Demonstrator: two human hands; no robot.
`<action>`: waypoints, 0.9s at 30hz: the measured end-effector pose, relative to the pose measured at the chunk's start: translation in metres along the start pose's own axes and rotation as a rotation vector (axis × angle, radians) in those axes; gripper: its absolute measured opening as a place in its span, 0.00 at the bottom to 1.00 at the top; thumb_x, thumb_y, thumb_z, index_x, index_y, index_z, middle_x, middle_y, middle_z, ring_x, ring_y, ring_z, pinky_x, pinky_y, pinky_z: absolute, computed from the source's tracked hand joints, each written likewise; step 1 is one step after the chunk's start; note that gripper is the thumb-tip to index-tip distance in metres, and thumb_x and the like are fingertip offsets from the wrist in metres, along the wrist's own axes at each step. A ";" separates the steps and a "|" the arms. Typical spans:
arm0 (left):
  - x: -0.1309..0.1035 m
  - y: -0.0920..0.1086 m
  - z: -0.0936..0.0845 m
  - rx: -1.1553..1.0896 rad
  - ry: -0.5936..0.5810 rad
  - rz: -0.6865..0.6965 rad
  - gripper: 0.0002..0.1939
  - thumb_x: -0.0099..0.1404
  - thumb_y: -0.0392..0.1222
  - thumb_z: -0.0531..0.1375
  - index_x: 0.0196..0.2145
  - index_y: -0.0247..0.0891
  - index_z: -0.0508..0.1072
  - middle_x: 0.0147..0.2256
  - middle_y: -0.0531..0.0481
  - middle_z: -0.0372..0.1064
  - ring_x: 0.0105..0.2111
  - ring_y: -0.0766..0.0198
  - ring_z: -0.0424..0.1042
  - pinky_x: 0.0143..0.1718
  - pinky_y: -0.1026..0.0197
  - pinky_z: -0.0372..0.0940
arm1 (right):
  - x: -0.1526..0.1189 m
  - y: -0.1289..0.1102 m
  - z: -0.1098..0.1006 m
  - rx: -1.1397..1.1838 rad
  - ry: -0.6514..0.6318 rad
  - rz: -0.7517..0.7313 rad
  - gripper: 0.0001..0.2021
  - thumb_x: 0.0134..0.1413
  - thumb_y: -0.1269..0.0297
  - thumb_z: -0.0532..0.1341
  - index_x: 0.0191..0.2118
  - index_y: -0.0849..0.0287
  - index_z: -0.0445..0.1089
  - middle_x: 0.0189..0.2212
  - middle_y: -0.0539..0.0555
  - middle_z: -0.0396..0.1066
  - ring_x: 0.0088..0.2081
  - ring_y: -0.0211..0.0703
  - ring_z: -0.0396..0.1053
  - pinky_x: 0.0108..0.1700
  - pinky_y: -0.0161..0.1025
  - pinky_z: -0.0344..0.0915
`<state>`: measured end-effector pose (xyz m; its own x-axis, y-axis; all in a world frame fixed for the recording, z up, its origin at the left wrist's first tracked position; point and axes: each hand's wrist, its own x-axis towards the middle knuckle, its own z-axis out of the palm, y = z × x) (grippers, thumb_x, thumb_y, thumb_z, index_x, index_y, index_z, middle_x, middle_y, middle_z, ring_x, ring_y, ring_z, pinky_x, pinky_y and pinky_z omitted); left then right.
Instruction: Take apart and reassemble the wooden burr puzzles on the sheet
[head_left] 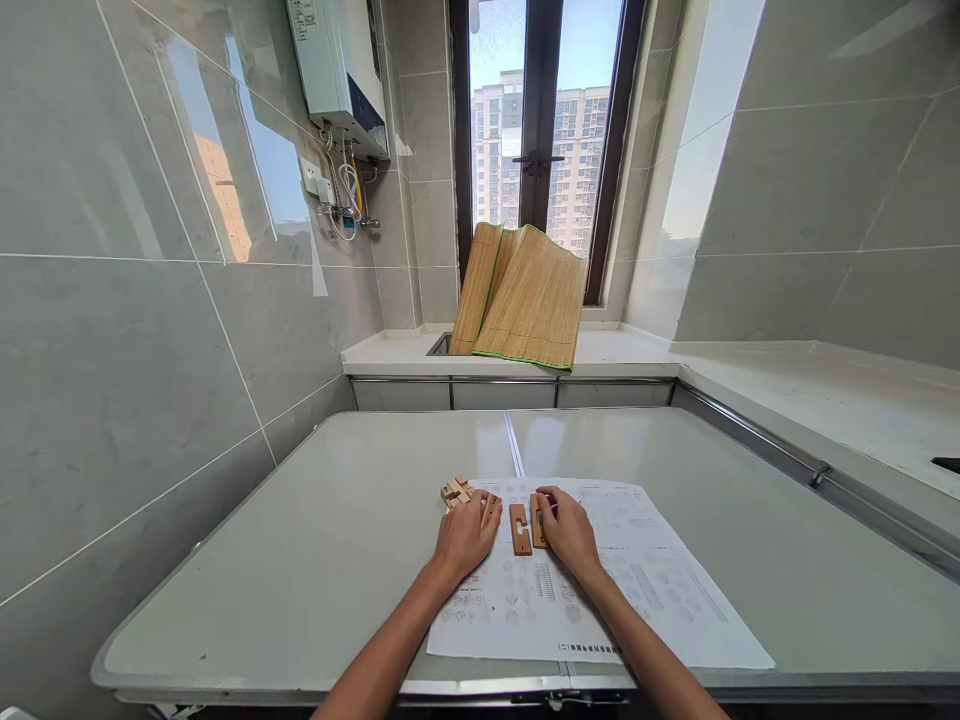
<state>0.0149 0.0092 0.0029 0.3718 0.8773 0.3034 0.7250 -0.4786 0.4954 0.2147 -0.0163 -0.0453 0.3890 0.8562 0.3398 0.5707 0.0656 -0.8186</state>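
Observation:
A large printed sheet [600, 590] with small diagrams lies on the white table. On its upper left part rests a flat brown wooden piece [519, 530] with a notch in its side. Right beside it is a second notched wooden piece [538, 524], with the fingers of my right hand [568, 528] closed on its right edge. My left hand [466, 535] has its fingers bent round a light wooden piece [488, 508], partly hidden by the fingers. Behind my left hand, at the sheet's edge, several light wooden pieces [455, 490] lie together.
The white folding table [300, 560] has a seam down its middle. Beyond it, a woven bamboo mat [532, 300] leans at the window on a white ledge [622, 347]. A water heater [337, 70] hangs at the back left. Grey tiled walls stand on both sides.

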 end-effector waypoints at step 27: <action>-0.002 -0.003 -0.003 -0.069 -0.065 0.333 0.23 0.54 0.46 0.68 0.48 0.44 0.72 0.45 0.46 0.73 0.46 0.49 0.72 0.49 0.49 0.68 | 0.000 -0.011 0.002 0.429 -0.307 0.026 0.10 0.57 0.54 0.59 0.38 0.55 0.70 0.36 0.53 0.79 0.24 0.43 0.76 0.28 0.39 0.72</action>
<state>0.0105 0.0086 0.0030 0.6192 0.6722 0.4058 0.5179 -0.7381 0.4324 0.2071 -0.0165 -0.0371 0.1328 0.9668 0.2183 0.1917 0.1910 -0.9627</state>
